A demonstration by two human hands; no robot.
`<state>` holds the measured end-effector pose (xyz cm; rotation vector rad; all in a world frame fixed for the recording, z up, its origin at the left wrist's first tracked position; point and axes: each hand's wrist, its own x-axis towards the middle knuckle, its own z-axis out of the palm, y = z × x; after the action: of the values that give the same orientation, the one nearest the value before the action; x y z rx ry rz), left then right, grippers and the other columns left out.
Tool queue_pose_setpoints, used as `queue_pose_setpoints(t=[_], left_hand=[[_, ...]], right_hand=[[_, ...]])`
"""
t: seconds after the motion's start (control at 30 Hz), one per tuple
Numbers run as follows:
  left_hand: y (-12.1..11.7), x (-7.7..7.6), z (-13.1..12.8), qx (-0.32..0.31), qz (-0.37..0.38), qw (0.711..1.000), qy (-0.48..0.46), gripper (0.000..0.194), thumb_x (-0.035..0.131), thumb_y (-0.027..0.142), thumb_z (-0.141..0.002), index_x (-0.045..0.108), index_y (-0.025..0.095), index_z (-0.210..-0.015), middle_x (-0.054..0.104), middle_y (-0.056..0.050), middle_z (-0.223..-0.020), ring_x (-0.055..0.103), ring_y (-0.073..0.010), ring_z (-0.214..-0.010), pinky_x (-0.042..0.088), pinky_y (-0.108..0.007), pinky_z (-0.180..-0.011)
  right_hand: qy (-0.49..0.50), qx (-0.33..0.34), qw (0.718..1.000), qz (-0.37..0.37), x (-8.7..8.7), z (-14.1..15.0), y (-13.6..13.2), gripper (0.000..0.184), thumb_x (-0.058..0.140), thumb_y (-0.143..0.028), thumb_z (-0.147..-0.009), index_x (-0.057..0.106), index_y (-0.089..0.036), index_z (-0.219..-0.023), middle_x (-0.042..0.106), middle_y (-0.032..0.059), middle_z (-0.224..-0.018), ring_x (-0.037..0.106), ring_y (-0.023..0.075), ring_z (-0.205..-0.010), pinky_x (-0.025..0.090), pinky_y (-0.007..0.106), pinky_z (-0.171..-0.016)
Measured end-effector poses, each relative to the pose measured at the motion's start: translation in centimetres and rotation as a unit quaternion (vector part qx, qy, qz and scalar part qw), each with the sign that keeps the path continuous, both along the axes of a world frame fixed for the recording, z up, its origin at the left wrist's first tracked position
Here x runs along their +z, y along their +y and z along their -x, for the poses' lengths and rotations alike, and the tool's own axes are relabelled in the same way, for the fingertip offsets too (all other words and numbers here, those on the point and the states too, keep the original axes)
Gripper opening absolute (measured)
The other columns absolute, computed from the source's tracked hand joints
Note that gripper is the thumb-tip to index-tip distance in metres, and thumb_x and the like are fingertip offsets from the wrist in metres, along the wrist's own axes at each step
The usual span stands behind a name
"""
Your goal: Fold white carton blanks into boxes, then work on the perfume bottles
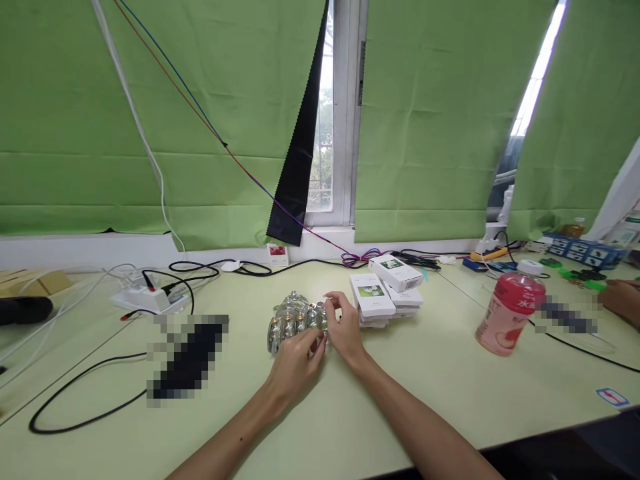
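A tight cluster of small shiny silver pieces (295,320), some with gold-coloured middles, stands on the pale green table; their exact kind is too small to tell. My left hand (299,357) is closed at the front right of the cluster, its thumb and fingers bent together, and what they hold is hidden. Against the cluster's right end, my right hand (345,328) has its thumb and fingers curled round a small silver piece (321,319). The fingertips of both hands are close together there.
White boxes with plant pictures (373,297) are piled right of my hands. Farther right stands a pink drink bottle (513,310). A power strip (153,299) and cables lie left, near a blurred dark object (193,357). Another person's hand (623,301) shows at the right edge.
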<state>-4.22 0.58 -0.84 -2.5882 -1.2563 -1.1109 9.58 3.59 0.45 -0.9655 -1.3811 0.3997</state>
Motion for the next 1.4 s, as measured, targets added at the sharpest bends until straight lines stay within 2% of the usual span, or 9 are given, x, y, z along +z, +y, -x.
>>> queue_pose_setpoints(t=[0.23, 0.43, 0.77, 0.97, 1.07, 1.2, 1.3, 1.4], left_hand=[[0.0, 0.2, -0.1, 0.013, 0.011, 1.0, -0.008, 0.03, 0.045, 0.028, -0.096, 0.052, 0.019, -0.068, 0.059, 0.002, -0.061, 0.05, -0.011, -0.051, 0.035, -0.024, -0.052], [-0.1, 0.3, -0.1, -0.005, 0.01, 0.999, -0.038, 0.03, 0.045, 0.029, -0.098, 0.054, 0.019, -0.071, 0.06, 0.002, -0.061, 0.051, -0.0108, -0.051, 0.036, -0.023, -0.052], [-0.2, 0.4, -0.3, -0.01, -0.035, 0.999, -0.007, 0.041, 0.048, 0.026, -0.095, 0.039, 0.02, -0.055, 0.046, 0.005, -0.045, 0.039, -0.0085, -0.039, 0.023, -0.024, -0.045], [-0.4, 0.4, -0.3, -0.033, -0.041, 0.999, 0.001, 0.036, 0.044, 0.021, -0.097, 0.042, 0.02, -0.061, 0.054, 0.003, -0.054, 0.045, -0.0093, -0.045, 0.029, -0.023, -0.048], [-0.7, 0.5, -0.3, -0.057, -0.025, 0.998, 0.0, 0.028, 0.042, 0.018, -0.096, 0.049, 0.02, -0.069, 0.057, 0.003, -0.057, 0.048, -0.0099, -0.047, 0.031, -0.023, -0.049], [-0.9, 0.7, -0.3, -0.08, 0.018, 0.997, 0.0, 0.016, 0.045, 0.018, -0.095, 0.056, 0.02, -0.085, 0.06, 0.003, -0.061, 0.05, -0.0099, -0.048, 0.034, -0.022, -0.05], [-1.0, 0.6, -0.3, -0.084, 0.031, 0.996, 0.007, 0.014, 0.046, 0.018, -0.095, 0.057, 0.021, -0.086, 0.061, 0.003, -0.061, 0.052, -0.0103, -0.049, 0.035, -0.022, -0.051], [-1.0, 0.5, -0.3, -0.083, 0.037, 0.996, 0.012, 0.015, 0.045, 0.019, -0.095, 0.057, 0.02, -0.085, 0.061, 0.003, -0.061, 0.052, -0.0106, -0.049, 0.035, -0.022, -0.051]], right_hand=[[-0.008, -0.016, 1.0, 0.002, -0.2, 0.1, 0.1, 0.018, 0.049, -0.025, -0.091, 0.064, -0.019, -0.1, 0.07, 0.005, -0.085, 0.066, 0.0201, -0.081, 0.052, 0.032, -0.076], [-0.012, -0.016, 1.0, 0.0, -0.1, 0.0, 0.0, 0.018, 0.048, -0.025, -0.092, 0.064, -0.019, -0.098, 0.071, 0.0058, -0.086, 0.066, 0.0203, -0.082, 0.053, 0.033, -0.077], [-0.02, -0.022, 1.0, -0.001, 0.3, 0.0, -0.2, 0.016, 0.049, -0.026, -0.092, 0.064, -0.02, -0.095, 0.07, 0.0052, -0.087, 0.065, 0.0202, -0.082, 0.05, 0.032, -0.078], [-0.025, -0.021, 0.999, 0.01, 0.3, 0.1, -0.4, 0.023, 0.044, -0.031, -0.097, 0.064, -0.02, -0.092, 0.071, 0.0057, -0.088, 0.064, 0.0211, -0.085, 0.049, 0.034, -0.08], [-0.022, -0.023, 0.999, 0.022, 0.4, 0.1, -0.5, 0.029, 0.04, -0.036, -0.1, 0.065, -0.021, -0.098, 0.072, 0.007, -0.098, 0.065, 0.0222, -0.094, 0.049, 0.036, -0.087], [-0.003, -0.016, 0.999, 0.041, 0.2, 0.0, -0.3, 0.042, 0.033, -0.041, -0.103, 0.065, -0.018, -0.115, 0.069, 0.0114, -0.12, 0.061, 0.0247, -0.117, 0.044, 0.041, -0.103], [0.014, -0.012, 0.998, 0.054, -0.2, 0.1, -0.1, 0.05, 0.031, -0.045, -0.103, 0.061, -0.016, -0.131, 0.059, 0.0136, -0.14, 0.048, 0.0258, -0.136, 0.034, 0.046, -0.115], [0.025, -0.028, 0.996, 0.082, -0.7, 0.2, 0.2, 0.057, 0.034, -0.052, -0.102, 0.05, -0.018, -0.144, 0.041, 0.0124, -0.156, 0.029, 0.0271, -0.149, 0.025, 0.051, -0.12]])
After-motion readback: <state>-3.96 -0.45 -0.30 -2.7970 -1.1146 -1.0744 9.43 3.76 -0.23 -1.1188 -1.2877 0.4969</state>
